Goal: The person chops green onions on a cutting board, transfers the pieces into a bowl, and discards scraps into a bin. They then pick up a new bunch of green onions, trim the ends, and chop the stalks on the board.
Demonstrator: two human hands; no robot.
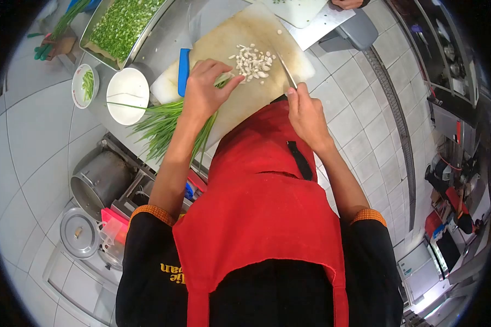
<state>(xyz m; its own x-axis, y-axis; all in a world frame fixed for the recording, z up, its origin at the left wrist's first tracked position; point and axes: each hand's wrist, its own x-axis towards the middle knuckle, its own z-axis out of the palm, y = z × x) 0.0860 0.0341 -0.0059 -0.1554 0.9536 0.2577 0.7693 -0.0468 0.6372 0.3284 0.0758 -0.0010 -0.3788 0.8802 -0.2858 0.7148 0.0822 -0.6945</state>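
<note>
My left hand (208, 87) is at the near left of the cutting board (213, 46), thumb and fingers curved around the upper end of the long green onions (166, 122). Their leaves spread under my left forearm toward the lower left. In my right hand (305, 106) is a knife (286, 71), its blade pointing up and away over the board's right part. Chopped white pieces (252, 62) lie in a loose pile between my hands. Beside my left hand rests a blue-handled tool (184, 72).
A metal tray (138, 44) of chopped greens stands at the upper left, above a white bowl (127, 96) and a smaller bowl (95, 82) with green strips. At the top right, a person's hand (347, 4) shows near another board (297, 13). A pot (101, 177) is at lower left.
</note>
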